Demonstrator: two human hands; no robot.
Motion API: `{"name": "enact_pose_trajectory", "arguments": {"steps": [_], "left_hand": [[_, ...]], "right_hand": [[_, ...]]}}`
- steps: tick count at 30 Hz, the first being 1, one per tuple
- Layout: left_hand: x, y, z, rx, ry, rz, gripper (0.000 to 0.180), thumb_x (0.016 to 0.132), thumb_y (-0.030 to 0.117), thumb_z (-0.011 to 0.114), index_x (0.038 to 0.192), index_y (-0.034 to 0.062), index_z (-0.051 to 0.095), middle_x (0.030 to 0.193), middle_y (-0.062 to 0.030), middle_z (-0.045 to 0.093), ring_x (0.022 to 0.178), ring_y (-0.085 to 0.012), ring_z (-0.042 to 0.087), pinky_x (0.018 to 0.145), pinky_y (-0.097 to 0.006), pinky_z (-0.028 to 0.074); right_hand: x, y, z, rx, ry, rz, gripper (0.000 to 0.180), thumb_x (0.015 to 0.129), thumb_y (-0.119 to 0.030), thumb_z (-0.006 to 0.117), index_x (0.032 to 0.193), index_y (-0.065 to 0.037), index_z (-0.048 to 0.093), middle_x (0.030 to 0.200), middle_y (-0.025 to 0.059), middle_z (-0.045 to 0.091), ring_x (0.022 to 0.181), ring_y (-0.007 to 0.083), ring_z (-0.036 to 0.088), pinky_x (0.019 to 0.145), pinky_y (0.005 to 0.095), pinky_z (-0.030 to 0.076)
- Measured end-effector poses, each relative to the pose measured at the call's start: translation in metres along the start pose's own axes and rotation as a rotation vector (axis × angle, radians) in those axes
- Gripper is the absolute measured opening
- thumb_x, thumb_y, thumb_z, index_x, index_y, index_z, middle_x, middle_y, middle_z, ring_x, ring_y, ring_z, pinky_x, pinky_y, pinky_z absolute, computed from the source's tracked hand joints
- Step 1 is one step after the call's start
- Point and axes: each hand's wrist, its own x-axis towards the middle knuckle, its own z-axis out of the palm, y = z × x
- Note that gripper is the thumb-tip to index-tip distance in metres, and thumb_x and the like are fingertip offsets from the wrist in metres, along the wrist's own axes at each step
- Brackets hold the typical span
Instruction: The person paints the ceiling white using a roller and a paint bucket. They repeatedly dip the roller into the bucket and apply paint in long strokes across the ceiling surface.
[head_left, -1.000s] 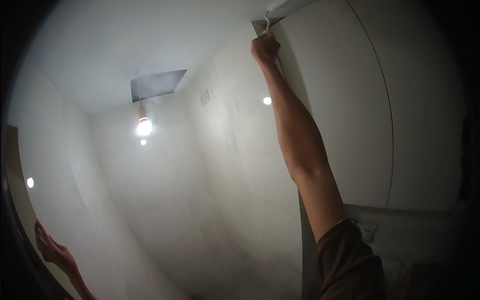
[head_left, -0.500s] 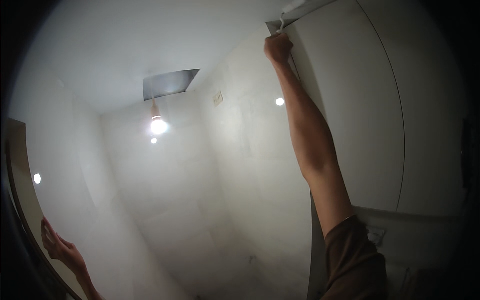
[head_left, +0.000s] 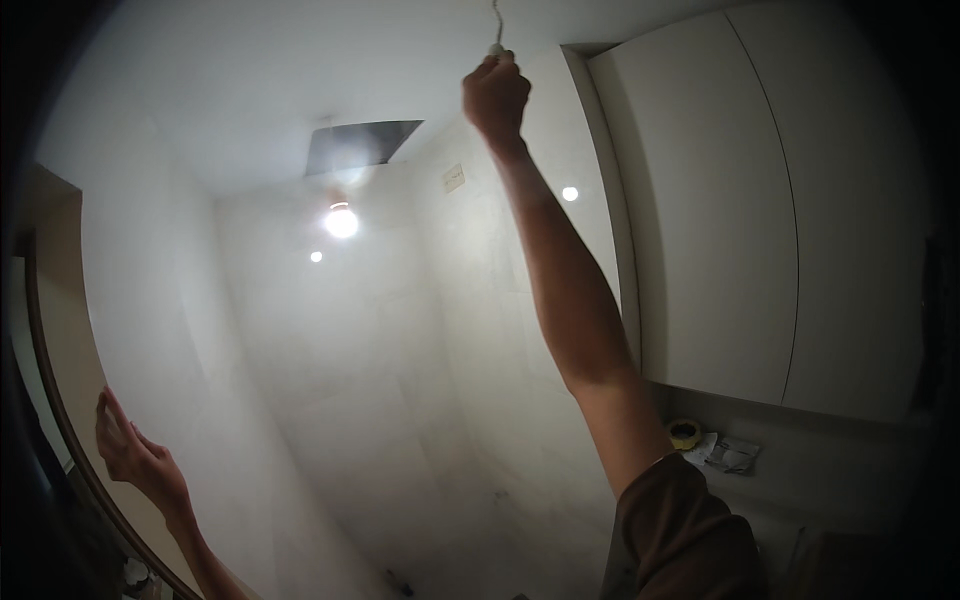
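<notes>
My right hand [head_left: 497, 95] is raised close to the ceiling, its fist closed around the lower end of a pale twisted cord [head_left: 499, 22]. A small whitish end piece [head_left: 496, 49] shows just above the fingers, and the cord runs up out of view. At far left, my left hand [head_left: 135, 450] lies with stretched fingers against the edge of the wall [head_left: 93, 340] beside a doorway; nothing is seen in it. A lit bulb [head_left: 341, 221] hangs beneath a square opening [head_left: 362, 147] in the ceiling, left of my right arm.
Tall pale cabinet doors [head_left: 715, 220] stand at the right. Below them lie a yellow tape roll [head_left: 684, 433] and a clear packet [head_left: 733, 455]. A wall plate [head_left: 454, 178] sits high on the back right wall. The dark curved door frame [head_left: 62, 440] borders the left side.
My right hand with the cord has shifted left, away from the cabinet top. My left hand appears higher in the view. The tape roll and packet are now more visible.
</notes>
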Motion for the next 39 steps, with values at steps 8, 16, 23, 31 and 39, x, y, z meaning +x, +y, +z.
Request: {"name": "enact_pose_trajectory", "arguments": {"steps": [8,16,23,31,39], "left_hand": [[-0.001,0.004,-0.003,-0.046,-0.035,-0.045,0.075,0.091,-0.012,0.055,0.157,0.0184,0.037,0.15,-0.0052,0.048,0.136,-0.0284,0.046,0.103,-0.052,0.039],[0.001,0.011,-0.009,-0.035,-0.094,-0.11,0.095,0.077,-0.02,0.059,0.159,0.0195,0.033,0.153,-0.0028,0.045,0.138,-0.0278,0.043,0.103,-0.054,0.037],[0.001,0.012,-0.012,-0.018,-0.151,-0.132,0.1,0.073,-0.023,0.057,0.16,0.0207,0.031,0.155,-0.0008,0.041,0.136,-0.0267,0.043,0.099,-0.051,0.038],[0.0,0.011,-0.014,-0.05,-0.147,-0.118,0.099,0.073,-0.023,0.057,0.159,0.0186,0.032,0.155,-0.0026,0.041,0.137,-0.0273,0.043,0.099,-0.052,0.038],[0.001,0.015,-0.011,-0.033,-0.128,-0.133,0.097,0.074,-0.022,0.058,0.159,0.0159,0.032,0.154,-0.0043,0.042,0.138,-0.028,0.041,0.101,-0.051,0.036]], "right_hand": [[0.034,0.024,-0.008,-0.059,0.002,0.078,0.025,0.099,-0.021,0.048,0.106,0.002,0.056,0.094,0.0262,0.07,0.088,0.0466,0.07,0.078,0.052,0.059],[-0.048,-0.085,0.023,0.094,0.027,-0.028,0.022,0.099,-0.014,0.049,0.114,0.002,0.056,0.09,0.0268,0.071,0.088,0.0466,0.069,0.082,0.0528,0.056],[-0.095,-0.163,0.024,0.245,-0.247,-0.045,0.031,0.103,-0.021,0.046,0.124,0.0,0.055,0.084,0.0239,0.071,0.082,0.0431,0.07,0.075,0.0507,0.056],[-0.027,-0.021,-0.034,0.185,-0.201,-0.053,0.041,0.107,-0.041,0.045,0.138,-0.016,0.053,0.061,0.0067,0.057,0.054,0.0184,0.058,0.054,0.0392,0.047],[0.063,0.117,-0.142,0.142,-0.211,0.038,0.048,0.102,-0.052,0.053,0.128,-0.013,0.066,0.065,-0.0003,0.052,0.054,0.0104,0.048,0.05,0.0303,0.04]]}}
